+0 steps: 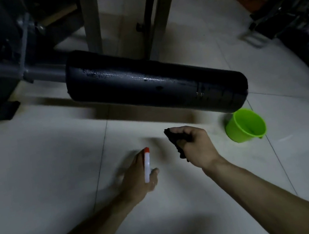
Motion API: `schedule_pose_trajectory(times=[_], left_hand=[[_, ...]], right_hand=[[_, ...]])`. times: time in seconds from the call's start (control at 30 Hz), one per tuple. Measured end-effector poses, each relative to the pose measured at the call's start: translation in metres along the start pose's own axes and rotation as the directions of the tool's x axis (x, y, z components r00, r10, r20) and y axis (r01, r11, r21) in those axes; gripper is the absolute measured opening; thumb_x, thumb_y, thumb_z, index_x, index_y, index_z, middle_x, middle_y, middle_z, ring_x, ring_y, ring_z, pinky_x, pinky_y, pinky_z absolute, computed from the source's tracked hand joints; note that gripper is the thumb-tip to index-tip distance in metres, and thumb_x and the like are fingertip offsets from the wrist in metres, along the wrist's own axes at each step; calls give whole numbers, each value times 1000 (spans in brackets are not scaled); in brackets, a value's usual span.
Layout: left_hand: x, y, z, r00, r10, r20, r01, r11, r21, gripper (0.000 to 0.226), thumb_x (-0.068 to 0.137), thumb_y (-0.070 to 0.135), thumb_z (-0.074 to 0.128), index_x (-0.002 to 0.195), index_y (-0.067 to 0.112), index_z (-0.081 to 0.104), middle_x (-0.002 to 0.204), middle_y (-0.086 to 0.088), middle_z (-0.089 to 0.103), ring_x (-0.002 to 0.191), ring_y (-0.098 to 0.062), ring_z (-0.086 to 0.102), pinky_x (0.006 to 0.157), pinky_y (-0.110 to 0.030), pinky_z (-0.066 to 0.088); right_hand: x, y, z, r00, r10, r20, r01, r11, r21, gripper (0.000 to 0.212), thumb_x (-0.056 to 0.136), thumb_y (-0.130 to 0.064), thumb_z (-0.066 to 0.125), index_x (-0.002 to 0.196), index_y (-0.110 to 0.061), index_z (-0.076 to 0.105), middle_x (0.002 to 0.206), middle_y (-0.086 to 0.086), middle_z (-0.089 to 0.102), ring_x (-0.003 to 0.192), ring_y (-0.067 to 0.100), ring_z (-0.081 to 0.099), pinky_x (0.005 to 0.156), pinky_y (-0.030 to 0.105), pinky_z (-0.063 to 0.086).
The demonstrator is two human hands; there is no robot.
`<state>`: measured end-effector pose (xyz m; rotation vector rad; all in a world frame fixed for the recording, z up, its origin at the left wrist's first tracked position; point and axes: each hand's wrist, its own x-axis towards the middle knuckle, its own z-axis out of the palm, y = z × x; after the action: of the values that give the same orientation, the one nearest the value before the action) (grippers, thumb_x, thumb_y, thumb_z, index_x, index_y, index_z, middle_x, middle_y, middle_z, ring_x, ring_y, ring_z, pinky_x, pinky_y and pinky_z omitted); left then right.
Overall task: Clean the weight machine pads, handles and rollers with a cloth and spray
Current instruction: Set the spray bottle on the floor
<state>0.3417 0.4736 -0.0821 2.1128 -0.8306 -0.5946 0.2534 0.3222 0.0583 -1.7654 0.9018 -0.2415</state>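
Note:
A long black foam roller (154,84) sticks out from the grey machine frame (8,69) and hangs above the tiled floor; droplets glisten on its top. Below it my left hand (139,178) grips a white spray bottle with a red nozzle (147,165), the nozzle pointing toward the roller. My right hand (195,146) holds a bunched dark cloth (178,141) just beneath the roller's right half, not touching it. The left hand and bottle are motion-blurred.
A bright green bucket (245,125) stands on the floor under the roller's right end. Grey upright posts (91,17) rise behind the roller. Dark machine parts (296,17) fill the right side. Pale floor tiles (37,177) spread to the left.

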Motion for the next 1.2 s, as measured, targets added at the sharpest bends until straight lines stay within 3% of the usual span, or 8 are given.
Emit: schedule_pose_trajectory(times=[0.07,0.17,0.27,0.37,0.47,0.77,0.97,1.2], left_hand=[[-4,3,-21,997,-5,-77,-6,988,-153,63,96,57,57,151,29,44,144,13,50,132,-8,49,109,-28,40],[-2,9,-62,984,39,-173,-71,981,-180,57,104,50,47,154,24,42,147,17,48,138,-1,46,114,-17,33],[-5,31,-104,944,93,-316,-156,971,-182,40,105,47,47,133,22,61,127,14,66,115,3,59,95,-4,38],[-14,50,-145,859,68,-507,-198,958,-207,32,107,33,52,80,17,54,70,-1,58,71,-18,61,69,-30,49],[-22,50,-179,817,18,-577,-179,958,-224,34,105,31,54,74,18,50,64,-2,56,66,-22,63,63,-41,52],[-19,46,-161,808,161,-567,-207,978,-18,37,102,34,45,66,27,42,55,5,47,54,-15,53,56,-31,47],[-3,79,-123,875,247,-416,-277,961,-12,50,99,52,41,87,13,70,69,3,65,69,-15,65,71,-35,58],[21,134,-81,932,306,-194,-311,950,7,56,94,59,42,98,12,72,86,-2,72,83,-19,67,83,-38,57]], right_hand=[[3,-2,-3,999,-22,-32,23,1000,19,43,98,13,46,119,-16,71,102,-8,74,66,-11,64,48,18,46],[10,-10,5,996,-12,-91,17,998,57,42,99,9,50,118,-21,72,95,-1,72,62,3,62,47,17,45],[12,-18,24,997,-21,-70,26,997,75,41,99,8,52,116,-24,73,99,6,73,66,16,61,48,18,46],[11,-34,41,997,-72,-19,73,994,79,43,99,8,52,116,-25,73,98,4,72,68,16,62,48,18,46],[11,-49,47,992,-123,-10,123,990,73,46,98,9,52,111,-31,72,96,0,73,66,12,62,49,19,47],[-3,-56,14,981,-119,-155,137,984,114,43,98,9,50,113,-24,73,84,0,69,59,14,56,46,18,44],[-14,-47,-42,926,-64,-373,146,970,194,41,95,11,51,110,-20,74,90,8,70,63,16,56,44,18,43],[-39,-31,-100,841,37,-541,128,956,265,39,95,12,49,114,-12,72,81,7,67,61,21,51,43,19,42]])
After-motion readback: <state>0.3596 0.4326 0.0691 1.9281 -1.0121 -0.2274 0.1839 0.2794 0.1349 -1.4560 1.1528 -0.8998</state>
